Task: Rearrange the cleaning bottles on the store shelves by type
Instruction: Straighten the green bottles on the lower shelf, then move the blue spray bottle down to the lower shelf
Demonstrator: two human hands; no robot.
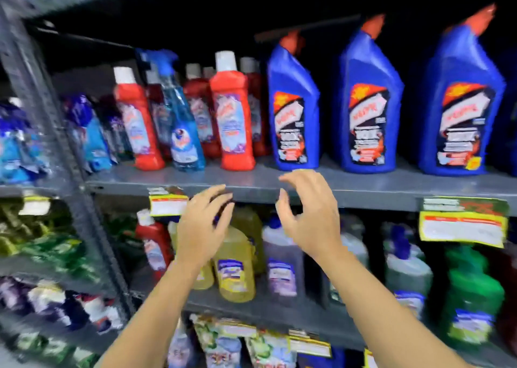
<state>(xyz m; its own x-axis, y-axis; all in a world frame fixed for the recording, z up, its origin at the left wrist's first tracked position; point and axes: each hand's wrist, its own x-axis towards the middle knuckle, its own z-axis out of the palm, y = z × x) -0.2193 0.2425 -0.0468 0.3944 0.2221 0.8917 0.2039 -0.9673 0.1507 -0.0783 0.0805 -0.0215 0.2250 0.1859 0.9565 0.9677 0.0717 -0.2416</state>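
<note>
On the grey upper shelf (363,185) stand three tall blue bottles with orange caps (293,110), several red bottles with white caps (235,115) and one clear blue spray bottle (181,115) among the red ones. On the shelf below are yellow bottles (236,264), a purple-grey bottle (281,261) and a red bottle (154,244). My left hand (202,227) is raised in front of the shelf edge, fingers curled and apart, holding nothing. My right hand (310,216) hovers just under the leftmost blue bottle, fingers spread, empty.
Price tags (463,225) hang on the shelf edge. Green bottles (472,292) stand lower right. A grey upright post (56,132) divides this bay from a left bay filled with blue, green and purple refill pouches (16,149). More pouches (223,342) sit on the bottom shelf.
</note>
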